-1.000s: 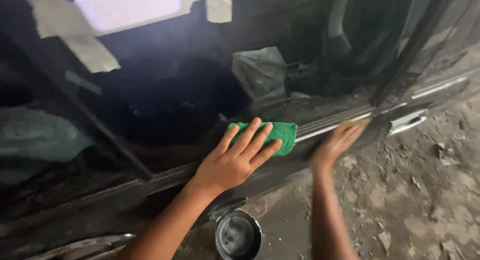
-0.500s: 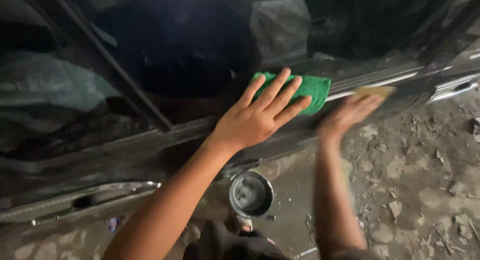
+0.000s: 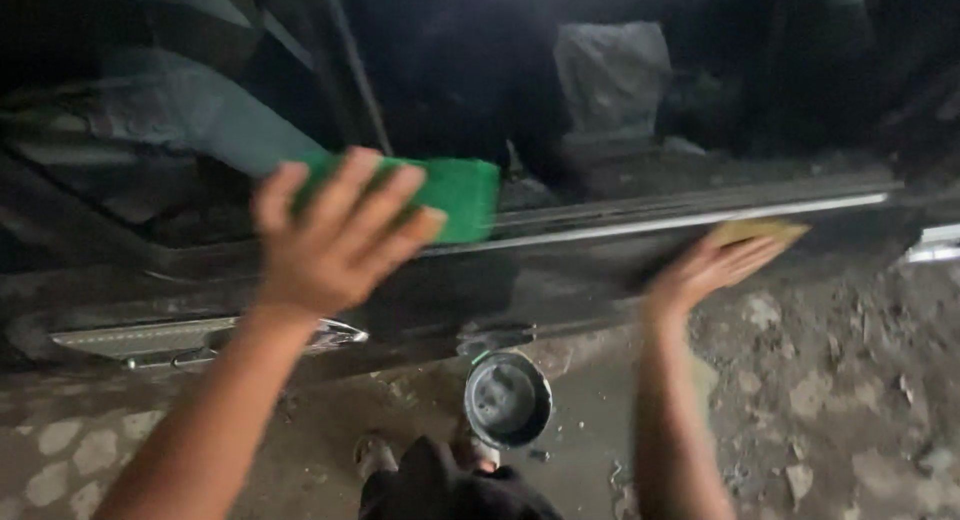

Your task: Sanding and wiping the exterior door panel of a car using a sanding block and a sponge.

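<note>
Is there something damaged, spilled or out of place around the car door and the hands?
Nothing is clearly damaged or spilled. The left hand presses a green pad on the dark car door, and the right hand holds a yellow sponge there. A small bucket stands upright below. The ground is rough and patchy.

No labels, signs or screens; only a grey-white sack-like bag seen in the dark car window glass, upper centre
</note>
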